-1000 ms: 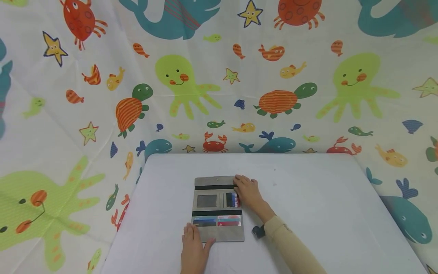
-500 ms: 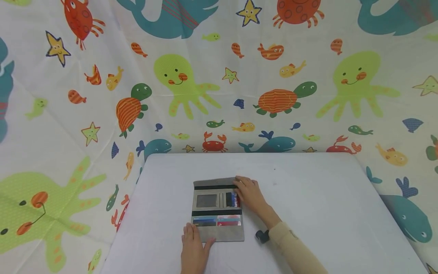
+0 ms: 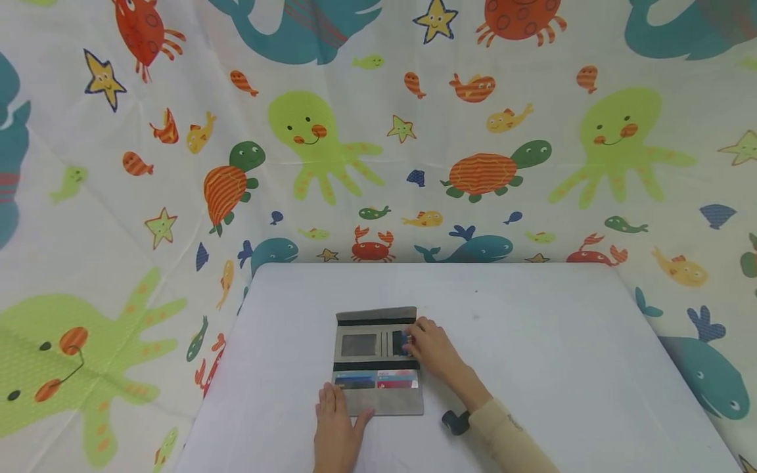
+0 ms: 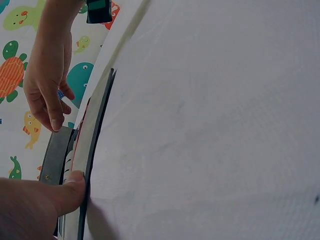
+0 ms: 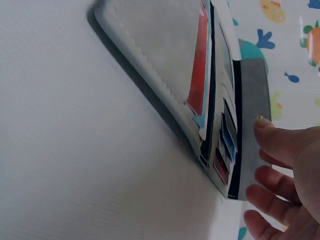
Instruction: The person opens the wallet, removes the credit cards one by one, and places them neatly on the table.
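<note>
A grey wallet (image 3: 393,402) lies unfolded on the table, its inner side up, with a clear window (image 3: 359,345) and several cards in its slots. Its far flap (image 3: 376,314) is tilted up from the table and carries a small metal snap. At the wallet's lower left corner, my left hand (image 3: 336,430) rests with straight fingers along the side and the thumb on the near edge. My right hand (image 3: 437,355) is at the right side, fingers loosely bent beside the upper cards (image 3: 400,343). In the right wrist view, its thumb overlaps the flap (image 5: 255,90) near the snap.
The wallet is on a white table (image 3: 532,341). Behind and beside it hangs a cloth (image 3: 349,151) printed with sea animals. A dark wrist camera (image 3: 455,422) is at my right wrist, low over the table.
The far flap, flat at first, has been raised toward me. My right hand has left the flap's right corner and moved down beside the upper cards. The left hand stays put.
</note>
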Motion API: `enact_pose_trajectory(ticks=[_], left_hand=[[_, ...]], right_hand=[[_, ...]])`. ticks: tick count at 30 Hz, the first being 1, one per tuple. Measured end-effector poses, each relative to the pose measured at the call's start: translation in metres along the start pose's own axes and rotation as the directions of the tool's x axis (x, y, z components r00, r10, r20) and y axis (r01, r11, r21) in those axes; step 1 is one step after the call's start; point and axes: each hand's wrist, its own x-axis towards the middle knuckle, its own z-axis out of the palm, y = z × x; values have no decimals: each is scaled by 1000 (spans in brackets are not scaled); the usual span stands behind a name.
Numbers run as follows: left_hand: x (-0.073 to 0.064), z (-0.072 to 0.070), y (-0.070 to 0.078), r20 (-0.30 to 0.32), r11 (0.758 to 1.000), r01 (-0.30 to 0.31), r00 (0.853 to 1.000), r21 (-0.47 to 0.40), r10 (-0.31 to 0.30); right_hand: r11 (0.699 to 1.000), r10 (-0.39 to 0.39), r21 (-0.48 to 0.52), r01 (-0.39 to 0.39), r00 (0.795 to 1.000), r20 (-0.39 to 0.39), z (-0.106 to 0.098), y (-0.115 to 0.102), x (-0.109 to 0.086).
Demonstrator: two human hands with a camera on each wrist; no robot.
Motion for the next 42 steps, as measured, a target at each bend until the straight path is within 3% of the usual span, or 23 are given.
enact_pose_trajectory(ticks=[6, 13, 24, 33, 42], left_hand=[[1, -2, 0, 8, 1000, -1, 1000, -10, 1], [1, -1, 0, 8, 1000, -6, 1000, -6, 6], [-1, -3, 1, -35, 999, -40, 999, 3, 40], [0, -3, 1, 2, 1000, -13, 1000, 6, 13], [-2, -1, -1, -22, 1000, -31, 999, 6, 31]], right_hand=[[997, 25, 64, -32, 994, 102, 1, -8, -11], [997, 18, 70, -32, 982, 187, 4, -15, -22], [998, -12, 57, -2, 970, 241, 5, -21, -28], [997, 4, 75, -26, 959, 283, 6, -27, -33], [998, 14, 60, -32, 958, 285, 5, -30, -34]])
